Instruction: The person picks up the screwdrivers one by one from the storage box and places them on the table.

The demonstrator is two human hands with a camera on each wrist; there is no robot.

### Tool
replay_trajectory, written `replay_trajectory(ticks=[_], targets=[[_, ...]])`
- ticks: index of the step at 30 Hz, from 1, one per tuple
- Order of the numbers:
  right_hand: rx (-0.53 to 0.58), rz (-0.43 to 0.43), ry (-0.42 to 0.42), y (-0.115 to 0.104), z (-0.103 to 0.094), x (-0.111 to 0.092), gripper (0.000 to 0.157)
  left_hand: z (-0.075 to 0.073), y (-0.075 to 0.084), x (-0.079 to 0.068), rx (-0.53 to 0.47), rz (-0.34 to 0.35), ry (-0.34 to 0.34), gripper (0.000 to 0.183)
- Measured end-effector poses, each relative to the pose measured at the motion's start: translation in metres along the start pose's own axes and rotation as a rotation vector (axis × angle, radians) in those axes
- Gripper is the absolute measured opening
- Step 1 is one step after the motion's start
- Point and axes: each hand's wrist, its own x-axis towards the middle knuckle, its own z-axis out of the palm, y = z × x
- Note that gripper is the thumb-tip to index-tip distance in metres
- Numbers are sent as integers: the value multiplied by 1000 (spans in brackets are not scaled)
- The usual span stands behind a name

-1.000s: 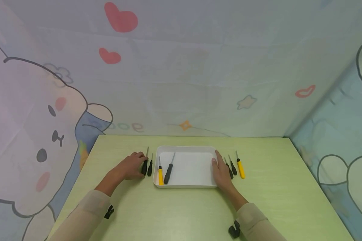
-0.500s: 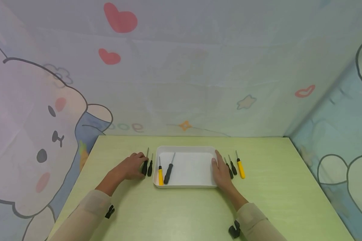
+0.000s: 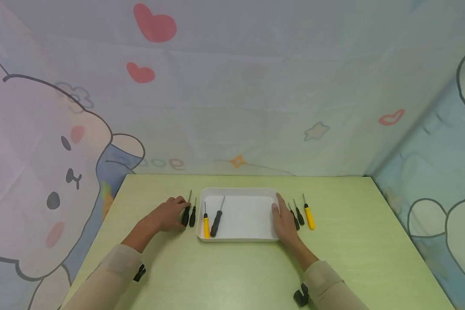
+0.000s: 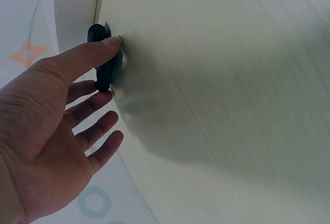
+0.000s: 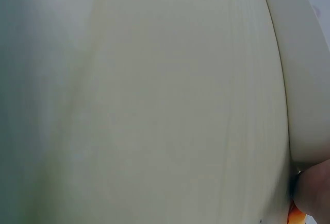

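My left hand (image 3: pixel 172 214) pinches the handle of a black screwdriver (image 3: pixel 185 215) lying left of the tray, its blade pointing away. In the left wrist view the thumb lies over the dark handle (image 4: pixel 104 72), with a fingertip at its end and the other fingers spread. A smaller black screwdriver (image 3: pixel 193 216) lies between that hand and the tray. The right hand (image 3: pixel 284 221) holds the right rim of the white tray (image 3: pixel 240 240), thumb over the inner side, fingers along the outside. Inside the tray are a yellow-handled screwdriver (image 3: pixel 206 226) and a dark grey one (image 3: pixel 216 223).
Right of the right hand lie two black screwdrivers, the nearer (image 3: pixel 296 220) partly behind the hand, the other (image 3: pixel 300 216) beside it, and a yellow-handled screwdriver (image 3: pixel 310 217). All stand on a pale green table (image 3: pixel 232 275). A printed cloth backdrop (image 3: pixel 232 107) rises behind its far edge.
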Motion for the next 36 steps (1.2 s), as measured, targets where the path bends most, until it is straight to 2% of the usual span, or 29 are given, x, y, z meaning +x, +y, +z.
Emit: replay_trajectory(ticks=[13,25,36], targets=[[9,5,4,-3,-1,-1,58,-3,-1,-2,-15,-18,-6,84],[27,-10,9,0,0,1,58,-28,-1,-4,15,29,35,95],[28,-2,8,-1,0,0,57,-44,8,-11,16,52,54,98]])
